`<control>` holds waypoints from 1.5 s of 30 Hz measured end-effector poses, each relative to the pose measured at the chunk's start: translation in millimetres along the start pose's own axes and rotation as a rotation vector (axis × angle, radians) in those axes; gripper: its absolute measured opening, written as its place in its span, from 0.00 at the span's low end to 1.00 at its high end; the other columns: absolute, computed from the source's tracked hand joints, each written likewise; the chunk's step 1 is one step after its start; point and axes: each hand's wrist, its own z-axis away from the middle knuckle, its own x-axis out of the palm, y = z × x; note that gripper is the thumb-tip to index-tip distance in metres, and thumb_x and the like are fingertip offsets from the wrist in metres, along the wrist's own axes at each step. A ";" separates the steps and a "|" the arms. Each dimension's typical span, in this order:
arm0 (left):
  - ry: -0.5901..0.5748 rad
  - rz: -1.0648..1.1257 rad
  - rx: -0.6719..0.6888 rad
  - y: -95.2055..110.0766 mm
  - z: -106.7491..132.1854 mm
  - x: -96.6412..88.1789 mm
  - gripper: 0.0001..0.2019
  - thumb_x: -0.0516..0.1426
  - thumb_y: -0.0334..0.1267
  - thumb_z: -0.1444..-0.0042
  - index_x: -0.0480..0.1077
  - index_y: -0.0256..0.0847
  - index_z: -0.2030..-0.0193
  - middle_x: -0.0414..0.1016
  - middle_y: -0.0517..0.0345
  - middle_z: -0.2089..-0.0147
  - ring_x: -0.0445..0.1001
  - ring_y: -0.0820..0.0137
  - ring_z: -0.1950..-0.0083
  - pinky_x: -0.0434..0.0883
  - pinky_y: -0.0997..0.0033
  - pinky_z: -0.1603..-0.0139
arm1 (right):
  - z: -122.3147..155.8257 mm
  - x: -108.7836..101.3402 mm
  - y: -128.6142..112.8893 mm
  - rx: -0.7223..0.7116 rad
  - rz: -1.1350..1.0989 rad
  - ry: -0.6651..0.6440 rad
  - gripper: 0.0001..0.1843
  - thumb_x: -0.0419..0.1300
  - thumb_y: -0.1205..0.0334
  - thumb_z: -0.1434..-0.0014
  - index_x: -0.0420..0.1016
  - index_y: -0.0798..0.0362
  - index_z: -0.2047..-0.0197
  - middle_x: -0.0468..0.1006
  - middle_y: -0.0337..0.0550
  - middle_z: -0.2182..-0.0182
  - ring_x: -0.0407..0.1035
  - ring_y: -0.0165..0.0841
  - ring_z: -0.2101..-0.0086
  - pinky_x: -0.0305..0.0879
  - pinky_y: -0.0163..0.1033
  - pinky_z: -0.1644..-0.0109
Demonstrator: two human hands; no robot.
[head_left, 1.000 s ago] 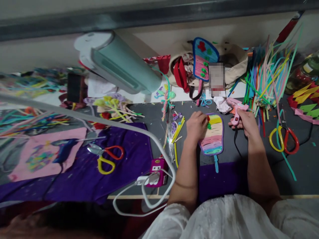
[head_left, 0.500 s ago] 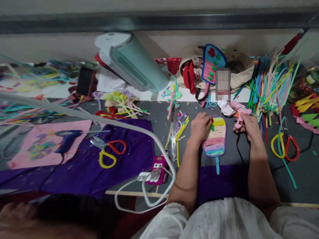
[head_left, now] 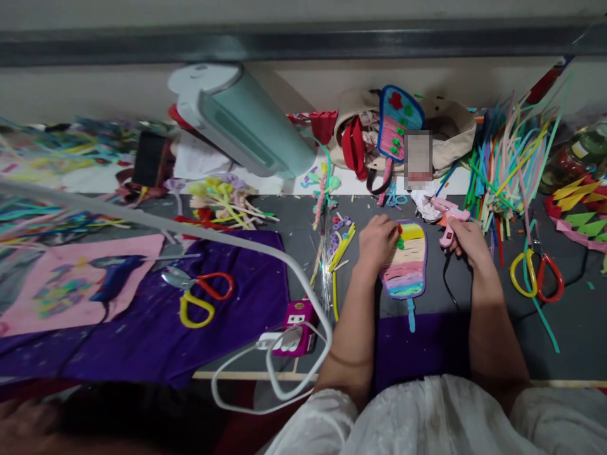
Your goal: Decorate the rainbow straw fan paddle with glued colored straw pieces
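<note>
"So, how's the left hand (head_left: 378,241)?"
"Its fingers are bunched at the upper left edge of the popsicle (head_left: 405,268), by the red and green bits (head_left: 401,242); I can't tell if they pinch anything"
"And the right hand (head_left: 467,241)?"
"Wrapped round the pink glue gun (head_left: 448,234), whose front end is by a crumpled white wad (head_left: 423,206)"
"Where's the popsicle, then?"
"Flat on the worktop (head_left: 439,300), between the hands, its blue stick (head_left: 411,314) reaching over the purple cloth (head_left: 422,354)"
"Anything nearby?"
"Scissors (head_left: 536,245) to the right, a bundle of strips (head_left: 509,170) beyond them"
</note>
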 end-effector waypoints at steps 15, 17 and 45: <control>-0.004 -0.027 -0.016 -0.6 0.5 -0.2 0.10 0.56 0.36 0.33 0.80 0.43 0.60 0.76 0.52 0.60 0.71 0.62 0.55 0.64 0.65 0.60 | 14.5 -4.4 -19.2 -0.029 0.598 0.087 0.26 0.52 0.48 0.30 0.70 0.52 0.77 0.72 0.39 0.83 0.67 0.28 0.82 0.55 0.33 0.75; -0.010 -0.024 -0.012 -1.4 0.3 0.0 0.10 0.56 0.36 0.33 0.80 0.43 0.60 0.76 0.52 0.61 0.71 0.62 0.55 0.64 0.65 0.60 | 15.6 -3.3 -20.2 -0.180 0.628 0.162 0.26 0.54 0.49 0.31 0.69 0.51 0.78 0.72 0.40 0.82 0.67 0.30 0.78 0.54 0.35 0.72; -0.010 0.045 0.074 -12.4 3.8 -3.9 0.12 0.54 0.39 0.31 0.81 0.43 0.57 0.78 0.52 0.61 0.71 0.64 0.58 0.66 0.66 0.58 | 34.3 50.9 -21.2 -0.394 0.983 -0.315 0.15 0.54 0.59 0.28 0.83 0.51 0.51 0.86 0.51 0.55 0.79 0.40 0.53 0.62 0.37 0.55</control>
